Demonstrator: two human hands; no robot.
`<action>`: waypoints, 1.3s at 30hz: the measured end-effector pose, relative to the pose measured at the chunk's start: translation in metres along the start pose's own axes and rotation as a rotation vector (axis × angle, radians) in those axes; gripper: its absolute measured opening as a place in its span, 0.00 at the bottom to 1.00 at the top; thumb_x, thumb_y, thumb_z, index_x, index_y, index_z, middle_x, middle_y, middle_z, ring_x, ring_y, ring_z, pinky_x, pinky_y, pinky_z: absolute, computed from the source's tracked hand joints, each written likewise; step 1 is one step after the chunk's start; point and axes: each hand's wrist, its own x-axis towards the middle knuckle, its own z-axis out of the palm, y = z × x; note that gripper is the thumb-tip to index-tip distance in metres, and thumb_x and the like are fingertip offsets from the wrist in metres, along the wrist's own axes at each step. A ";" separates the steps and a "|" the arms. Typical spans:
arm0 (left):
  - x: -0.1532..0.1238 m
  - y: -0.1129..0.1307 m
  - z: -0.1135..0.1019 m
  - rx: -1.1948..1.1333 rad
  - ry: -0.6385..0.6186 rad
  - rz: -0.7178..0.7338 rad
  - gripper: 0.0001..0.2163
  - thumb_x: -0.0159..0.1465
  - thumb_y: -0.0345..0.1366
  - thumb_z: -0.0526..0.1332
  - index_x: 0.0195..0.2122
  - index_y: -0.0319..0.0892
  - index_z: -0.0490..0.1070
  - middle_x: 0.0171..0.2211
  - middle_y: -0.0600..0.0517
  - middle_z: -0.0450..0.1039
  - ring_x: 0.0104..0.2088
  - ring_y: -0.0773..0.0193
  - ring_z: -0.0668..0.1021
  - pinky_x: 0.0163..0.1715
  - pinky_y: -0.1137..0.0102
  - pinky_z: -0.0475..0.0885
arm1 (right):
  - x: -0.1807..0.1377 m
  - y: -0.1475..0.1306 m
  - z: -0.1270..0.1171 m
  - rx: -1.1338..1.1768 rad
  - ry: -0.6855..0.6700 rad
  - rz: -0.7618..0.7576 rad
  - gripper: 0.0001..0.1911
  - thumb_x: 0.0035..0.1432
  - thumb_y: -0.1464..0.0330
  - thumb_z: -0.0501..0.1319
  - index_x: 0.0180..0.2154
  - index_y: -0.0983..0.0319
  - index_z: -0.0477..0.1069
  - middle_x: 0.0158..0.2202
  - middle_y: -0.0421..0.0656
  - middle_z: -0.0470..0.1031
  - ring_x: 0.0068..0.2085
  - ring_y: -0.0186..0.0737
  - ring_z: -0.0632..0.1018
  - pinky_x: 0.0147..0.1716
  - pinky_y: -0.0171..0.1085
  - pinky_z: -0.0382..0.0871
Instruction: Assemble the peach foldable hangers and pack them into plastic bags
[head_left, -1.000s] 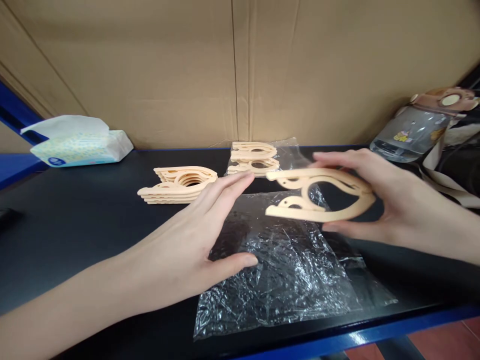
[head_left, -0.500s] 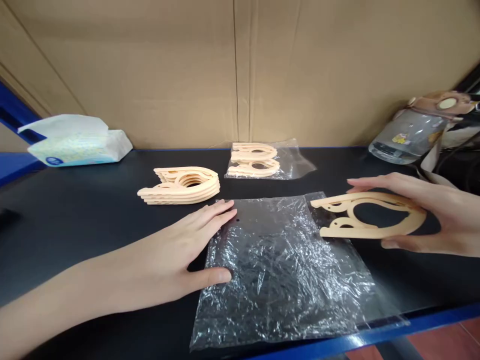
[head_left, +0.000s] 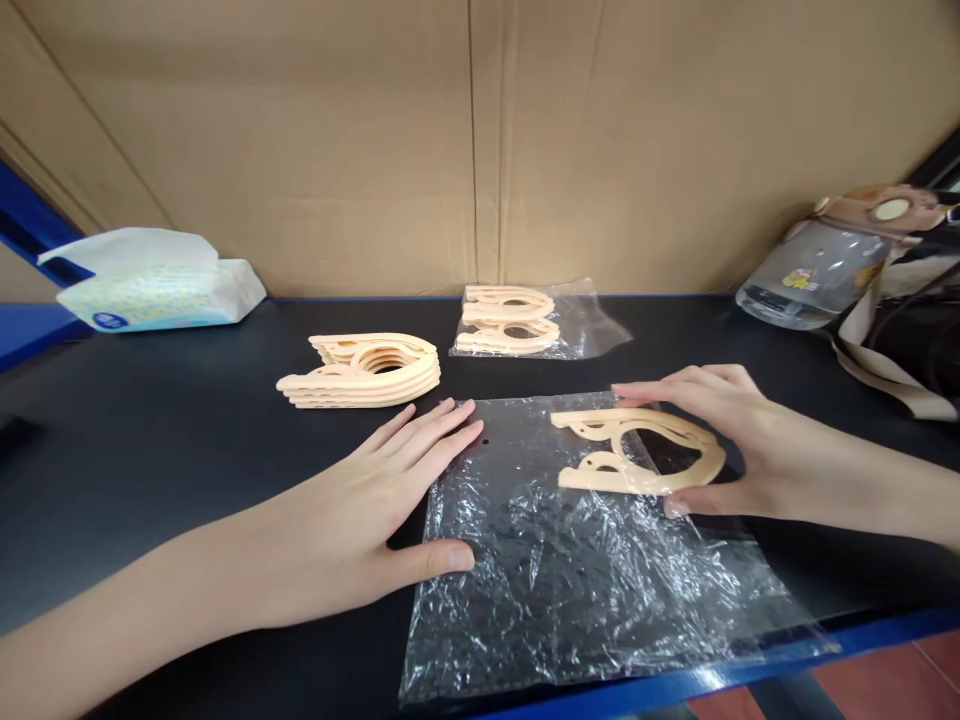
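Note:
A clear plastic bag lies flat and crinkled near the table's front edge. My left hand rests on its left side, fingers spread and palm down. My right hand grips the rounded end of a beige folded hanger between thumb and fingers. That hanger lies level at the bag's right side, and its narrow ends seem to be under the film. Beyond my left hand sits a neat stack of similar beige folded hangers. Farther back, more beige folded hangers are inside another clear bag.
A tissue pack stands at the back left of the black table. At the back right, a clear bottle with a brown lid and a strap leans over. Brown cardboard closes off the back.
My right hand has moved left with the folded hanger, bringing it farther over the bag. The bag has shifted slightly right, and my left hand's fingers are a little more spread.

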 end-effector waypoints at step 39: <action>0.002 0.008 0.017 -0.203 0.169 -0.137 0.44 0.58 0.65 0.56 0.69 0.49 0.43 0.69 0.49 0.48 0.68 0.49 0.55 0.64 0.54 0.58 | 0.026 -0.007 0.032 0.297 0.169 -0.113 0.27 0.59 0.57 0.63 0.58 0.50 0.62 0.47 0.37 0.80 0.47 0.41 0.79 0.48 0.45 0.68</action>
